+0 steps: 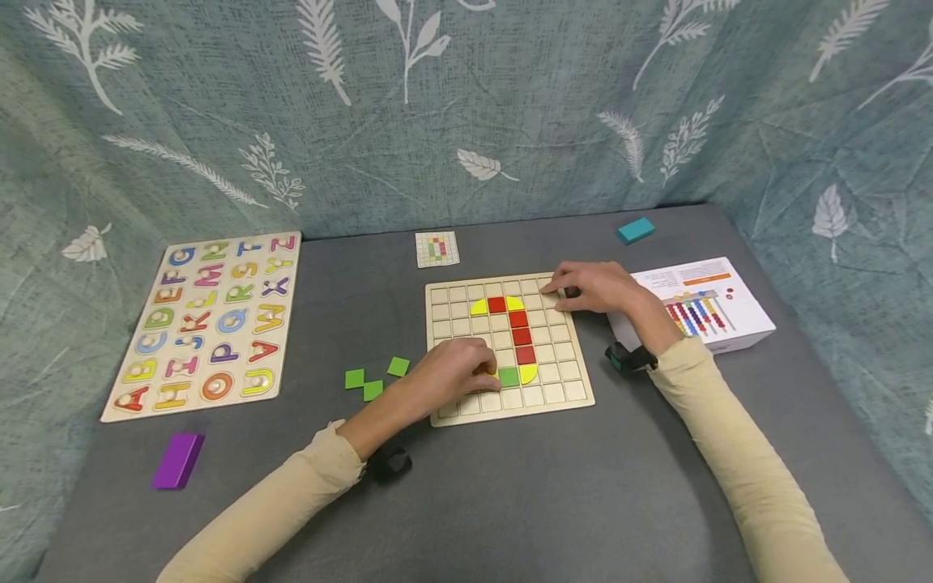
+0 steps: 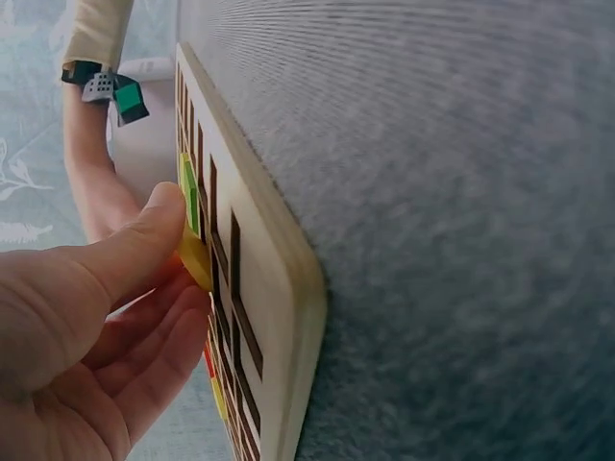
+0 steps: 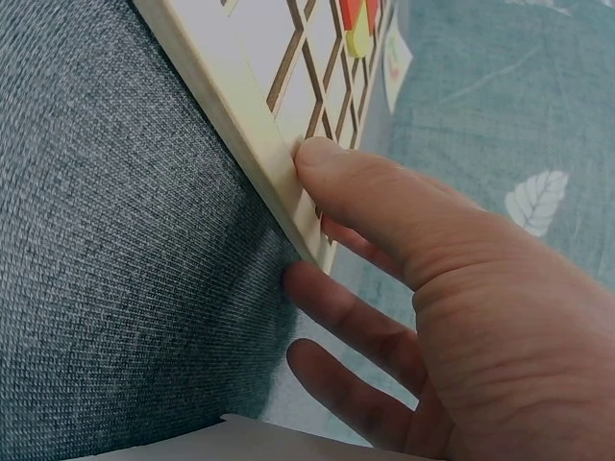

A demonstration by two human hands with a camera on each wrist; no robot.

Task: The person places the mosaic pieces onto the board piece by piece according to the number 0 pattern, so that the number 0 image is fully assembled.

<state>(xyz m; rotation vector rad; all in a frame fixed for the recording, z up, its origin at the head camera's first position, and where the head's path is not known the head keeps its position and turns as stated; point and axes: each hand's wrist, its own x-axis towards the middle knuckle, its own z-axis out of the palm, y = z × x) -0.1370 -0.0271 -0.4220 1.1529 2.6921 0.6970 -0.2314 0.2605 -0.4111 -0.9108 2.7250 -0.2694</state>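
Observation:
A wooden grid board [image 1: 559,353] lies on the table with red tiles [image 1: 521,336], yellow rounded pieces [image 1: 528,374] and a green square tile [image 1: 509,377] in its cells. At the lower part of the board, my left hand [image 1: 453,368] pinches a yellow rounded piece [image 2: 196,257] between thumb and fingers, right beside the green tile; fingers partly cover it in the head view. My right hand [image 1: 599,287] rests at the board's upper right corner. In the right wrist view its thumb [image 3: 320,154] touches the board's edge, and other fingers extend past the corner.
Several loose green tiles [image 1: 373,391] lie left of the board. A small pattern card [image 1: 437,249] sits behind it. An alphabet board [image 1: 207,324] and a purple block [image 1: 178,461] are at left; a white box [image 1: 743,320] and teal block [image 1: 636,231] at right.

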